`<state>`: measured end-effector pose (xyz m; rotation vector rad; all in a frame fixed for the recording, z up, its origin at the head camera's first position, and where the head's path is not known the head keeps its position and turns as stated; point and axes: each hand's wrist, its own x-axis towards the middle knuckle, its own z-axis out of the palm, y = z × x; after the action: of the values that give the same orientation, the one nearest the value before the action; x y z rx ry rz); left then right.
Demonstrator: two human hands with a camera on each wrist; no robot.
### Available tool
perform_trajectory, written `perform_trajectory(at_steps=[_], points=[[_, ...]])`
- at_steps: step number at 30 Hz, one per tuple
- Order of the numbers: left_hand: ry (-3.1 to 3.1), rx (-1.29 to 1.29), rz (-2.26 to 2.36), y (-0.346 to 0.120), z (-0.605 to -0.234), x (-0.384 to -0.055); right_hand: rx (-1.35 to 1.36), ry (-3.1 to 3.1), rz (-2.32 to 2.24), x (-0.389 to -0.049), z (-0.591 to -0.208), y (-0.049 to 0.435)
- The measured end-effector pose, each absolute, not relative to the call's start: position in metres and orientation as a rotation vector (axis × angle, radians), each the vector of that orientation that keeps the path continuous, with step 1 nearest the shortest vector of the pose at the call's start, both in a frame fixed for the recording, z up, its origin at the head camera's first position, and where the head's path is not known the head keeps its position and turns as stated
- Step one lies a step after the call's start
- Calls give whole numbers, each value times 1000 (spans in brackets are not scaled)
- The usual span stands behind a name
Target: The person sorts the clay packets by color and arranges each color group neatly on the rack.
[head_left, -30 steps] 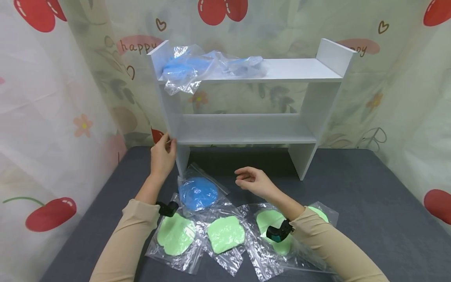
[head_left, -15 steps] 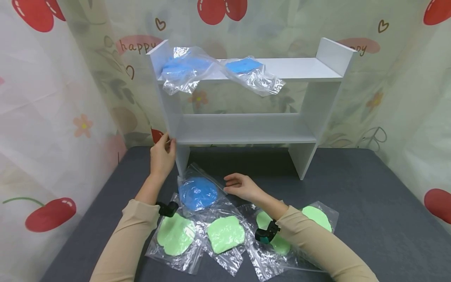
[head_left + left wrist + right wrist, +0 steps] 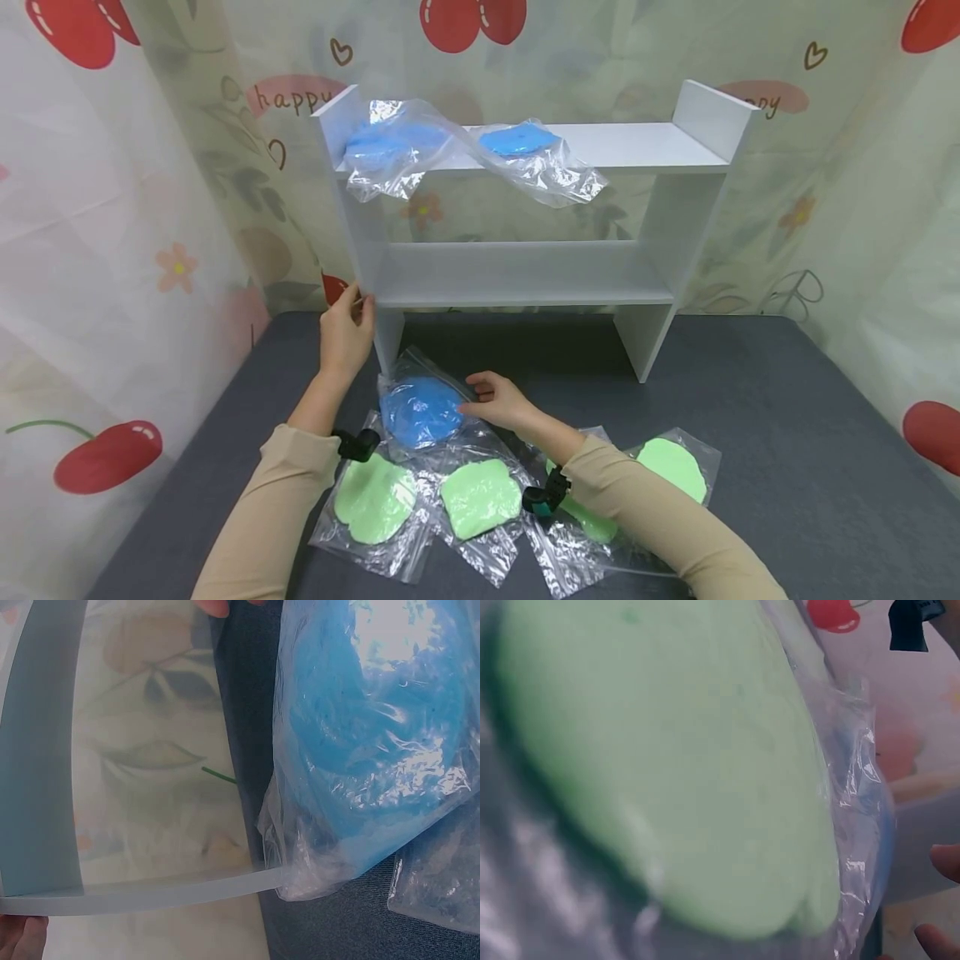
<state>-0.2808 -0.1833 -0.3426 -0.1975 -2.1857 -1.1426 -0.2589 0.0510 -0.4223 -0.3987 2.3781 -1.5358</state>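
My left hand [image 3: 345, 337] holds the front edge of the left side panel of a white two-tier shelf [image 3: 517, 287]. Its fingertips show at the panel's edge in the left wrist view's lower corner. A clear zip bag with a round blue lump [image 3: 420, 412] lies at the foot of that panel, large in the left wrist view [image 3: 360, 735]. By this bag's right side is my right hand [image 3: 502, 404], thumb and fingers apart. Whether its fingertips touch the plastic I cannot tell. A bagged flat green piece [image 3: 675, 772] fills most of the right wrist view.
Several bagged green pieces [image 3: 480, 498] lie along the front of the dark table [image 3: 750, 400], their bags overlapping. Two bagged blue pieces [image 3: 517, 140] rest on the shelf's top board, plastic hanging over its front edge. Printed curtains [image 3: 862, 167] enclose the table's back and sides.
My right hand has moved left and slightly down to the blue lump's bag. On the top board, the right bag's plastic has flopped forward, uncovering its blue piece. My left hand stays put.
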Motion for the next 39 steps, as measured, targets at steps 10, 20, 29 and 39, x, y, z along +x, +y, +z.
perform_trajectory(at_steps=[10,20,29,39], points=[[-2183,-198,-1150,-183,-343,-282,-380,2385,-1484,-266,-426,41],[-2180,-186,-1146,-183,-343,-282,-413,2404,-1399,-266,-425,32],[-2186,-194,-1145,-183,-343,-280,-414,2490,-1298,-266,-428,24],[-2178,-199,-1159,-183,-343,-281,-442,2582,-1197,-266,-427,22]])
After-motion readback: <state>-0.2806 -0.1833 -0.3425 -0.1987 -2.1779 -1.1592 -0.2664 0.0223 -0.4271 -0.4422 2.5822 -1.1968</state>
